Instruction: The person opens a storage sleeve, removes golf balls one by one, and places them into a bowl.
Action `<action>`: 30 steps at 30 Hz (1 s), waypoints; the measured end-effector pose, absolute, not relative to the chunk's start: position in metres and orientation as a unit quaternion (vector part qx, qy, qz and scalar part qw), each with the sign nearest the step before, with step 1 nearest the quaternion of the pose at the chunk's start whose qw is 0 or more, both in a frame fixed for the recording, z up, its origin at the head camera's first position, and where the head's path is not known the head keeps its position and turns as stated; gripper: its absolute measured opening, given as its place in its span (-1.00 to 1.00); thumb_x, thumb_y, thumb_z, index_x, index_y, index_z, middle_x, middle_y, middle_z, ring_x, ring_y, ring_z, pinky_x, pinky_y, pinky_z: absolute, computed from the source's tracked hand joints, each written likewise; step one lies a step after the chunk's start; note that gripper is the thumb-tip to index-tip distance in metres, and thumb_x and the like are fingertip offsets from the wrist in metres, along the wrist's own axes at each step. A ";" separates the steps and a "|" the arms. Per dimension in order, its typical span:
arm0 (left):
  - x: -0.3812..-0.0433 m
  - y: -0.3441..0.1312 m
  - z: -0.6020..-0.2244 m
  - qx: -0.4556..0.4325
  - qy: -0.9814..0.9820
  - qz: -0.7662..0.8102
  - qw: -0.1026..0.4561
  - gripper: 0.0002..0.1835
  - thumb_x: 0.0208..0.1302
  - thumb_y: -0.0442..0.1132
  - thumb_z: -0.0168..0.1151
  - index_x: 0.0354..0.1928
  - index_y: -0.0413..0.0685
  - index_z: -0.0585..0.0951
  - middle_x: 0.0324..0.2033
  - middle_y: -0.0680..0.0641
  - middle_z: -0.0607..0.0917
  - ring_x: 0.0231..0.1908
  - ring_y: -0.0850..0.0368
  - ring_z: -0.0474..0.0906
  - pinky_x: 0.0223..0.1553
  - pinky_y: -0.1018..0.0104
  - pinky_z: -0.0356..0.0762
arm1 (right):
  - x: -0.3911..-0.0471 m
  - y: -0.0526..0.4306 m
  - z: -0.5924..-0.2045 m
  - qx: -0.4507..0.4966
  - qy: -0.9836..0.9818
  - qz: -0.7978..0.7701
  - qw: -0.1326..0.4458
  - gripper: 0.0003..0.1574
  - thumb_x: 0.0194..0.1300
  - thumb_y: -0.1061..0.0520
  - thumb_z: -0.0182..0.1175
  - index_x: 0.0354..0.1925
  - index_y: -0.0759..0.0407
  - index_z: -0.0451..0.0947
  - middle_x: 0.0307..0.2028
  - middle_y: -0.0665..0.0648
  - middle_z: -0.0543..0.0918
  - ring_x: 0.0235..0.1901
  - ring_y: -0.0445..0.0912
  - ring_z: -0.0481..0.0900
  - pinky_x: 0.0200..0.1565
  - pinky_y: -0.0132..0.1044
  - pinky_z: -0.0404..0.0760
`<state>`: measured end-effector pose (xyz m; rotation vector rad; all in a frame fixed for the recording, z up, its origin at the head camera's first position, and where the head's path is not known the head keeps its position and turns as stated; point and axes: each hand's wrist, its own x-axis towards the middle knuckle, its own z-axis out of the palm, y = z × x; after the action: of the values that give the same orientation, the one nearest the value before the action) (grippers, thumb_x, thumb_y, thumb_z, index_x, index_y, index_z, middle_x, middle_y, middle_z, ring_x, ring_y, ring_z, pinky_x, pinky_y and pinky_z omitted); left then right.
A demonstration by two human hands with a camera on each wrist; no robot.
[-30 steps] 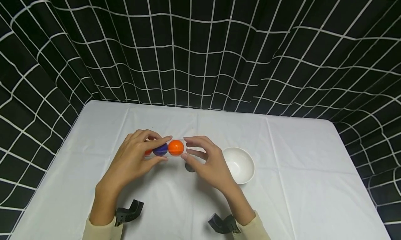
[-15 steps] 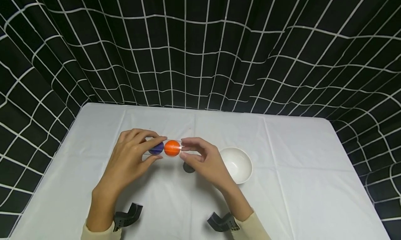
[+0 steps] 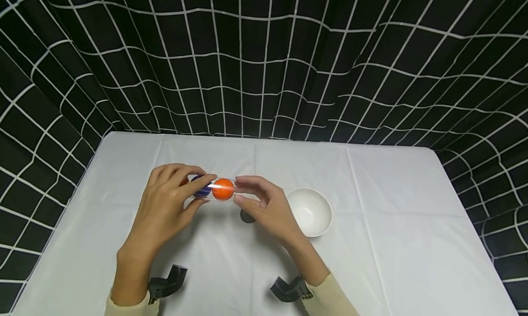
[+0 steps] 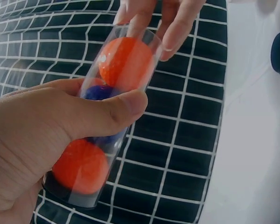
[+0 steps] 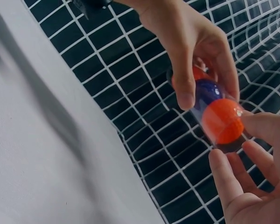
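Clear glossy plastic-looking tube (image 4: 114,148), shiny orange ball (image 3: 222,189), smooth glossy white bowl (image 3: 311,209), matt white cloth (image 3: 412,242)

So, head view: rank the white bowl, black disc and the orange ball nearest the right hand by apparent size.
1. White bowl
2. Orange ball
3. Black disc, judging by what shows; right hand partly covers it.

A lab-like booth, with black, white-gridded drapes (image 3: 255,68) behind and beside a white-clothed table (image 3: 412,242).
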<state>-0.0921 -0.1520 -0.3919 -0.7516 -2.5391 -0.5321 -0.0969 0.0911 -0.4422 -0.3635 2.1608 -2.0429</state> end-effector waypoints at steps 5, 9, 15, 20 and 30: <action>-0.093 -0.153 -0.391 -0.269 -0.916 -0.199 0.221 -0.43 -0.01 -0.29 0.72 0.12 0.10 0.80 0.00 -0.06 0.78 0.14 -0.17 0.57 0.32 -0.11 0.40 | -0.097 0.089 -0.443 -0.123 0.710 -0.690 0.069 -0.44 0.38 0.21 0.41 0.31 0.18 0.59 0.22 0.21 0.72 0.23 0.02 0.70 0.14 -0.38 0.74; -0.094 -0.154 -0.393 -0.264 -0.915 -0.215 0.216 -0.43 -0.02 -0.28 0.73 0.12 0.10 0.80 0.00 -0.06 0.78 0.14 -0.16 0.58 0.30 -0.10 0.41 | -0.097 0.088 -0.440 -0.120 0.703 -0.697 0.072 -0.45 0.39 0.21 0.40 0.31 0.14 0.60 0.24 0.19 0.69 0.23 -0.02 0.69 0.16 -0.34 0.74; -0.095 -0.155 -0.396 -0.258 -0.915 -0.244 0.192 -0.46 0.07 -0.15 0.69 0.16 0.12 0.78 0.03 -0.04 0.79 0.14 -0.09 0.60 0.29 -0.11 0.43 | -0.096 0.093 -0.436 -0.119 0.705 -0.696 0.062 -0.43 0.37 0.26 0.39 0.32 0.20 0.58 0.27 0.22 0.67 0.25 0.03 0.67 0.13 -0.37 0.75; -0.097 -0.157 -0.395 -0.251 -0.917 -0.257 0.174 -0.44 0.11 -0.04 0.66 0.19 0.14 0.76 0.05 -0.01 0.80 0.12 -0.04 0.62 0.24 -0.10 0.52 | -0.096 0.095 -0.430 -0.122 0.703 -0.699 0.051 -0.44 0.37 0.26 0.39 0.31 0.19 0.59 0.26 0.22 0.67 0.21 0.00 0.67 0.11 -0.39 0.75; -0.098 -0.159 -0.403 -0.223 -0.919 -0.307 0.106 -0.40 0.14 0.02 0.64 0.27 0.25 0.73 0.08 0.06 0.78 0.13 0.07 0.67 0.10 0.02 0.73 | -0.094 0.118 -0.420 -0.089 0.736 -0.669 0.040 -0.48 0.39 0.21 0.40 0.29 0.12 0.61 0.21 0.15 0.70 0.11 -0.16 0.69 -0.01 -0.52 0.70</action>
<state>-0.0985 -0.1586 -0.4030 -0.6562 -2.7081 -0.9059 -0.0943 0.1180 -0.4197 -0.2738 2.2565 -2.0507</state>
